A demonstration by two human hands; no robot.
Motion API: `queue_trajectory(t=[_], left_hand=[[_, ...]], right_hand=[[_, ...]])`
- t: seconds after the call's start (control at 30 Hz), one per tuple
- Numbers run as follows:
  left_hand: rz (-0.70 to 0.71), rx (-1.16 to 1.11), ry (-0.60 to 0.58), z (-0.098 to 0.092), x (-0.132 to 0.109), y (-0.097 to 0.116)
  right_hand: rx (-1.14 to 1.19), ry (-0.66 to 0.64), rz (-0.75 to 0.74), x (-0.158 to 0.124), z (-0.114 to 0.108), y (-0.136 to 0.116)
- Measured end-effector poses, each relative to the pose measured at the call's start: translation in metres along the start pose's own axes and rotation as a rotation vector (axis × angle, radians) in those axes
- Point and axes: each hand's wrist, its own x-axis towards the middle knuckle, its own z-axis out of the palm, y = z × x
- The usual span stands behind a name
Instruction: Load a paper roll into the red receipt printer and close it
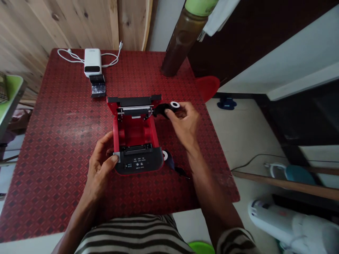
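A red and black label printer point(139, 162) stands on the table with its lid point(135, 102) raised, and its red inner bay shows no roll. At its front left corner, my left hand point(102, 157) grips the housing, thumb on top and fingers along the side. My right hand point(186, 121) is closed on a black ribbon roll point(166, 109) with a white core, just right of the raised lid. A strip of the black film reaches toward the lid's hinge side; whether it is attached there I cannot tell. Another dark ribbon roll point(169, 158) with a white core lies beside the printer's front right.
Behind stands a white power bank-like device point(92, 61) with a white cable point(111, 63) and a black flap at its front. A tall brown bottle with a green lid point(182, 38) stands at the back right of the red patterned table point(63, 169). A red stool point(209, 86) is beyond.
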Motion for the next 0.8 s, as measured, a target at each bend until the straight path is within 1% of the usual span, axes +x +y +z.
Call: queue_trajectory(t=[0.1, 0.17, 0.33, 0.47, 0.6, 0.7, 0.8], left_hand=[[0.0, -0.001, 0.012, 0.0, 0.0, 0.0], [-0.004, -0.017, 0.003, 0.0, 0.0, -0.001], [0.004, -0.023, 0.0, -0.001, -0.001, -0.002], [-0.003, -0.014, 0.01, 0.0, -0.001, -0.002], [-0.011, -0.016, 0.008, -0.001, 0.0, -0.003], [-0.007, -0.031, 0.014, -0.001, -0.001, -0.004], [-0.007, -0.029, 0.014, -0.001, -0.001, -0.002]], right_hand=[[-0.014, -0.153, -0.026, -0.008, 0.006, -0.001], [-0.015, -0.214, -0.044, -0.014, 0.009, 0.0], [-0.02, -0.268, -0.087, -0.025, 0.01, -0.004], [-0.022, -0.302, -0.128, -0.027, 0.008, -0.009], [-0.019, -0.346, -0.151, -0.028, 0.006, -0.008], [-0.016, -0.389, -0.15, -0.03, -0.002, -0.005], [-0.028, -0.402, -0.117, -0.036, -0.021, -0.001]])
